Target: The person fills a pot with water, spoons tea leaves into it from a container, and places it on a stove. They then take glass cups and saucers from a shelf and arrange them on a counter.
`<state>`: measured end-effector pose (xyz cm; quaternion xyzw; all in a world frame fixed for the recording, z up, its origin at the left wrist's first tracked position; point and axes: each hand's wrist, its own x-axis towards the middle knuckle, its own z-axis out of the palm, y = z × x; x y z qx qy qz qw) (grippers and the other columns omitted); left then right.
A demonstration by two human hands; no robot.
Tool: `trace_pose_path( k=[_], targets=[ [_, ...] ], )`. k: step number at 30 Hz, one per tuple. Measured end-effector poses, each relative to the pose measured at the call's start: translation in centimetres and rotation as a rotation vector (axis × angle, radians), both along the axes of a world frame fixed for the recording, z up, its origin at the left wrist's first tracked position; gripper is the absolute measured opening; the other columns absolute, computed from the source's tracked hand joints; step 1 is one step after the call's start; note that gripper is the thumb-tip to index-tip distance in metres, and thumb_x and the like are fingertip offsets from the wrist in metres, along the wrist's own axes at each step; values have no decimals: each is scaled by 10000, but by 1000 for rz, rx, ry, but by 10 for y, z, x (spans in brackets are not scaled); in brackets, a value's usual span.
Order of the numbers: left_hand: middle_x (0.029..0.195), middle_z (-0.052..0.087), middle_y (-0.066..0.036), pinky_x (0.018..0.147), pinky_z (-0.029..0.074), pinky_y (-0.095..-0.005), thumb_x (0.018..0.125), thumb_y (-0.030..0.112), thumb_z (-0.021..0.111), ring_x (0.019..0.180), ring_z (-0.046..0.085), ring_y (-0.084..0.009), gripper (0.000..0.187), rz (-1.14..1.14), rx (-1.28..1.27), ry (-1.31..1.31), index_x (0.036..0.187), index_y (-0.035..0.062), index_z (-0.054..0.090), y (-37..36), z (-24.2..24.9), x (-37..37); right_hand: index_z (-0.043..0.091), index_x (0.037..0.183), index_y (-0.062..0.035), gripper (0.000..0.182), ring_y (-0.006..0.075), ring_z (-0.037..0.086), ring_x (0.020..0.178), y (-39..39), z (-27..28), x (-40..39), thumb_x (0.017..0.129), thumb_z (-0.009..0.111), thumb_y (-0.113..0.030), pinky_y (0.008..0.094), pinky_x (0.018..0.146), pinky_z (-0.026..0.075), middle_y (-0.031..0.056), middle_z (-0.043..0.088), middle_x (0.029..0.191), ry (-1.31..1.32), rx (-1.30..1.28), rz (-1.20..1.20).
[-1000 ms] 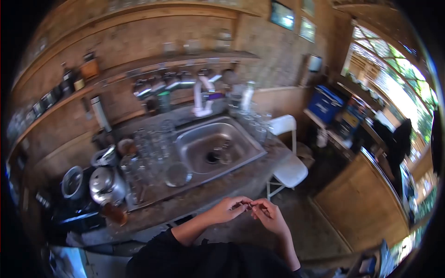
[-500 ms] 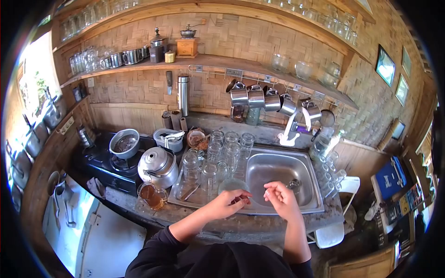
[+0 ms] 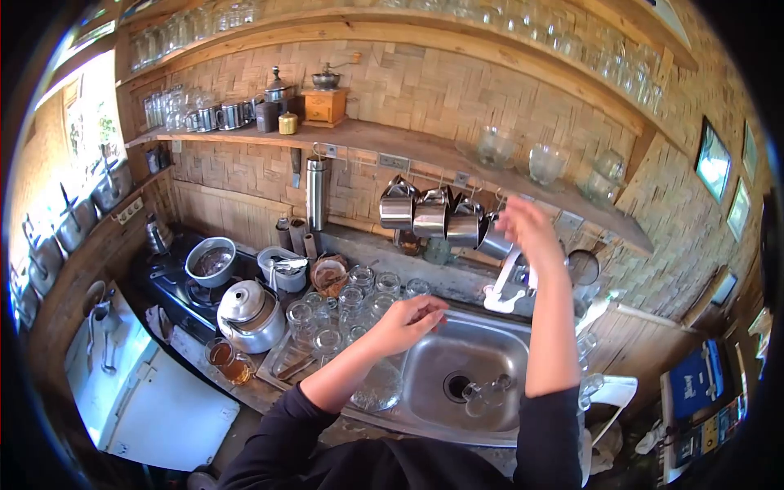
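Observation:
My right hand (image 3: 531, 233) is raised in front of the hanging steel mugs (image 3: 430, 216) and above the white tap (image 3: 505, 290). Its fingers look apart and nothing shows in them. Over the near-left part of the steel sink (image 3: 516, 339) hovers my left hand (image 3: 412, 321), fingers loosely bent and apart, holding nothing visible. Clear glassware (image 3: 488, 396) lies in the basin beside the drain. Several glass mugs (image 3: 327, 340) stand on the drainboard left of my left hand. A wide glass vessel (image 3: 378, 388) sits partly behind my left forearm.
A kettle (image 3: 251, 314) stands near the stove, which bears a metal pot (image 3: 211, 261). A glass of brown liquid (image 3: 237, 371) is at the counter's front edge. Above runs a wooden shelf (image 3: 408, 155) with glass bowls and a coffee grinder (image 3: 325, 102). More glasses line the sink's right side.
My right hand has risen from over the sink toward the tap and hanging mugs. My left hand has moved slightly up. The camera view has shifted, showing more of the basin.

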<state>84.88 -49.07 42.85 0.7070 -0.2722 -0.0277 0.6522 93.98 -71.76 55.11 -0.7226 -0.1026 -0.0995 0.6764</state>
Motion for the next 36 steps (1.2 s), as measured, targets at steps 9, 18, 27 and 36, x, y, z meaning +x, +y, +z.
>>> trace_pose_path(
  k=[9,18,27,36],
  targets=[
    [834,623,-66,639,472,-225,902,155,490,743,594,-111,227,-15,-122,65,1034,-21,548,-13,41,59,409,1067,115,317,282,632,808,1,34,120,868,490,-117,276,624,530,244,586,921,161,387,-48],
    [939,616,-153,740,504,-274,865,88,485,865,619,-195,241,181,-335,-11,1045,-56,554,-50,139,221,400,1087,101,303,287,656,743,9,47,143,855,458,-85,237,486,539,254,593,901,244,153,-202],
    [795,604,-248,465,558,-328,762,-72,500,656,649,-312,138,366,-112,283,883,-125,541,-54,172,297,480,1001,116,210,283,652,775,14,49,145,829,468,-6,260,599,557,198,594,921,259,58,-285],
    [899,560,-260,479,575,-312,759,-92,492,669,638,-358,170,239,-143,277,919,-145,514,-50,168,308,456,935,210,221,319,650,694,11,41,148,786,439,48,281,583,571,240,594,829,167,137,-285]
  ],
)
